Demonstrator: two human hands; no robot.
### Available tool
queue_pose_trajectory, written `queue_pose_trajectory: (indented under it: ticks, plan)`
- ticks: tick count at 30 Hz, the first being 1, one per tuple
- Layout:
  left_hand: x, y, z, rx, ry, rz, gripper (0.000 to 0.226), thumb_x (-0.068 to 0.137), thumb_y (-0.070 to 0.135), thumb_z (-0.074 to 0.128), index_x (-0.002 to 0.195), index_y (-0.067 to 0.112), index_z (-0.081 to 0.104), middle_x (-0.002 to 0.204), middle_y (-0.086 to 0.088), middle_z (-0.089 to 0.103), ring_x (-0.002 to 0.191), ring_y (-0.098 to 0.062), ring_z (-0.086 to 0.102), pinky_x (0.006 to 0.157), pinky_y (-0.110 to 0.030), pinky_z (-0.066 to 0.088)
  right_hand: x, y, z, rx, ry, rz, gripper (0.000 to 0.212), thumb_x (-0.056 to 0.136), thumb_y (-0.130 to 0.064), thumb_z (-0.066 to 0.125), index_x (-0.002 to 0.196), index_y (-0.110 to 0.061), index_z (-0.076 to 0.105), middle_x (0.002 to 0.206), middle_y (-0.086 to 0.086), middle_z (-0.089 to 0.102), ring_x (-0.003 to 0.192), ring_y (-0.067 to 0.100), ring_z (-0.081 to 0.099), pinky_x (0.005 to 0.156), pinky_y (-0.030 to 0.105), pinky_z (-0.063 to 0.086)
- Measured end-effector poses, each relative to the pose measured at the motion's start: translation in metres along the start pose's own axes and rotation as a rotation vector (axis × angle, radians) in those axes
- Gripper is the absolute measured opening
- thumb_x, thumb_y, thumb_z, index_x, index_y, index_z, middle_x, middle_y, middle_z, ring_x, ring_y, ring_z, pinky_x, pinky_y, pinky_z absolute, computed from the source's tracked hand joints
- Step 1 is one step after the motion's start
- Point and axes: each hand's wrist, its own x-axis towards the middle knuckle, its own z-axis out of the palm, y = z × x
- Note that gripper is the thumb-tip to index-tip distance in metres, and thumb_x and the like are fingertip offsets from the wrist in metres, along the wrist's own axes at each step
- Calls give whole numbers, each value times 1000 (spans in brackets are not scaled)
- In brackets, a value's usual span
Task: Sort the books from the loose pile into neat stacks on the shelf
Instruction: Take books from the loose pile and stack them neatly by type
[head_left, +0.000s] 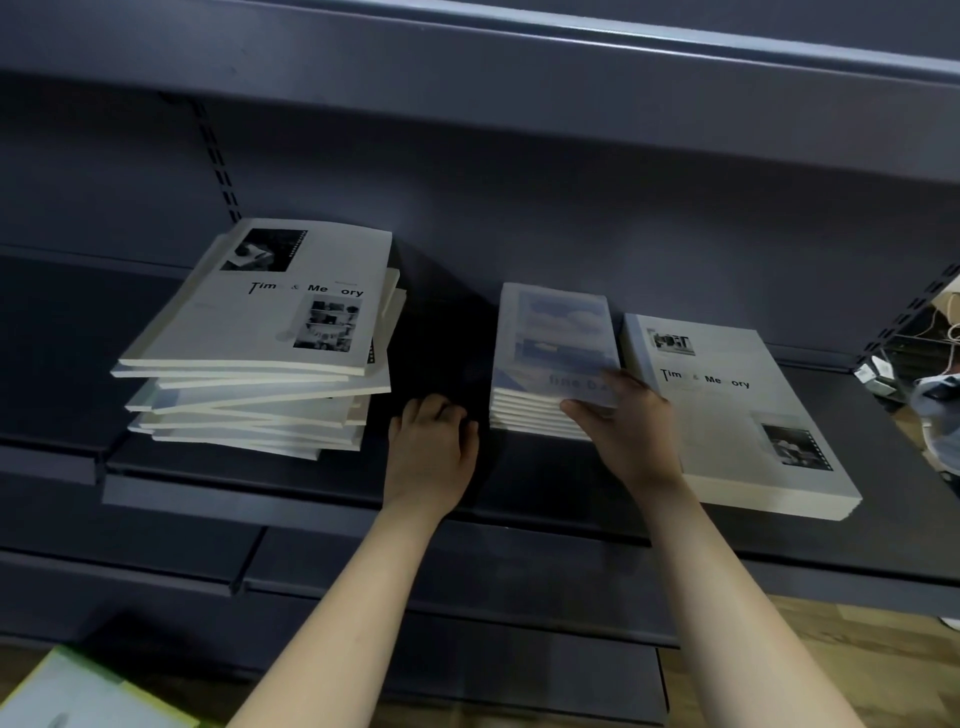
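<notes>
A loose, skewed pile of books (270, 338) lies at the left of the dark shelf (519, 483), topped by a white "Time & Memory" cover. In the middle stands a neat stack of small blue-covered books (550, 353). To its right lies a neat low stack of white "Time & Memory" books (727, 415). My right hand (618, 421) grips the top blue book at its near right corner, thumb under its edge. My left hand (434, 441) hovers over the bare shelf between the pile and the blue stack, fingers loosely curled, holding nothing.
An upper shelf (519, 62) overhangs the books. Lower shelf edges (260, 566) run below my arms. A pale green-edged object (78, 696) sits at the bottom left. At the far right, past the slotted upright (904, 317), lies clutter and wooden floor.
</notes>
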Motion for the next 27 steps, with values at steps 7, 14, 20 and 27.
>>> queue_pose_trajectory:
  ticks: [7, 14, 20, 27]
  plan:
    - [-1, 0, -1, -18, -9, 10, 30, 96, 30, 46, 112, 14, 65, 120, -4, 55, 112, -24, 46, 93, -36, 35, -1, -1, 0, 29, -28, 34, 44, 83, -33, 71, 119, -11, 59, 117, 7, 62, 109, 23, 58, 78, 22, 39]
    - [-5, 6, -17, -59, -39, 82, 29, 98, 27, 43, 112, 13, 64, 114, -4, 58, 103, -22, 53, 75, -31, 46, -14, -3, -2, 2, 8, 76, 42, 84, -21, 70, 123, -12, 57, 137, 15, 40, 126, 33, 41, 103, 36, 35]
    - [3, 21, -65, -117, 203, 258, 31, 90, 27, 41, 95, 10, 66, 91, -7, 62, 81, -26, 59, 59, -33, 48, -39, -11, 8, 98, 135, 38, 19, 78, -7, 70, 95, -14, 65, 106, 5, 55, 102, 27, 54, 84, 25, 39]
    - [35, -21, -116, 31, 213, 141, 26, 92, 27, 50, 107, 15, 67, 105, -8, 64, 101, -32, 56, 84, -41, 46, -51, -26, 40, 55, -94, -44, 15, 82, -15, 65, 97, -18, 65, 103, 0, 59, 102, 22, 55, 81, 28, 41]
